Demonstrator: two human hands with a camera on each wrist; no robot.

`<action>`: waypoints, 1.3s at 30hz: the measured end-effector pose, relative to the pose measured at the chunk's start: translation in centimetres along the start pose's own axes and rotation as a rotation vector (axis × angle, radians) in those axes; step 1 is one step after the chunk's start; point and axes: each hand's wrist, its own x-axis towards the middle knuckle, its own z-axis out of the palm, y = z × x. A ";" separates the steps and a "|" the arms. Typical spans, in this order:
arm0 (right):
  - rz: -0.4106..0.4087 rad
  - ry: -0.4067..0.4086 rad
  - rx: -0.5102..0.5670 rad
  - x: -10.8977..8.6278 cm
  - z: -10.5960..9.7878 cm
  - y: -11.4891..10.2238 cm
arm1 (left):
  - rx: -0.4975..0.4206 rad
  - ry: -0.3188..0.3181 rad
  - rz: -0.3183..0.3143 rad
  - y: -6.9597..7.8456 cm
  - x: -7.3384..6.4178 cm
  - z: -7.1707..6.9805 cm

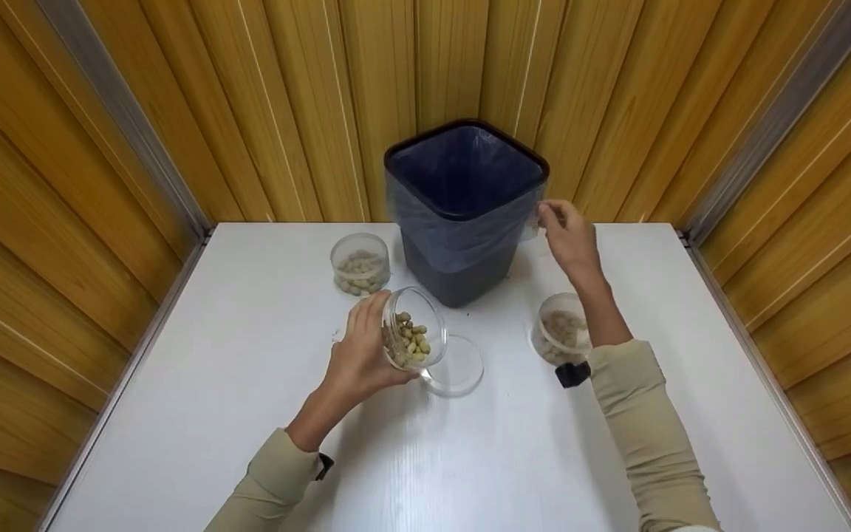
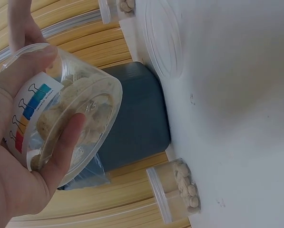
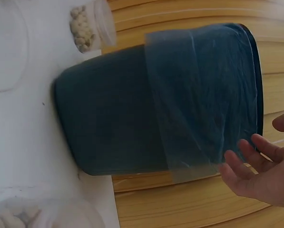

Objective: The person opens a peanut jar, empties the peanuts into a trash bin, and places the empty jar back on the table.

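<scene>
The left hand (image 1: 359,351) curls its fingers around a tilted clear jar (image 1: 423,304) near the bin (image 1: 459,287) — probably light, stiff, slippery, best held round its wall; the right hand (image 1: 572,235), fingers loosely bent, seems empty.

Three clear plastic jars of peanuts are counted: one held jar (image 1: 418,301) in the left hand (image 1: 363,351), one jar (image 1: 360,242) just beyond it, and one jar (image 1: 555,303) on the near side of the right hand (image 1: 572,235). One round lid (image 1: 456,366) is seen right of the left hand. One bin (image 1: 455,284) and one plastic liner (image 1: 455,240) are found left of the right hand.
</scene>
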 end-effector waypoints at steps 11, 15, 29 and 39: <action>0.199 -0.047 0.214 4.3 -0.8 -2.1 | -0.005 -0.001 0.009 0.1 0.3 -0.2; 0.236 -0.056 0.238 4.9 -0.7 -2.2 | -0.010 -0.005 0.001 0.2 0.4 -0.3; 0.318 -0.201 0.522 5.8 0.2 -1.8 | -0.079 0.012 -0.015 0.0 1.3 -1.5; 0.348 -0.195 0.649 5.7 0.5 -1.9 | -0.054 0.013 0.021 0.0 2.6 -3.4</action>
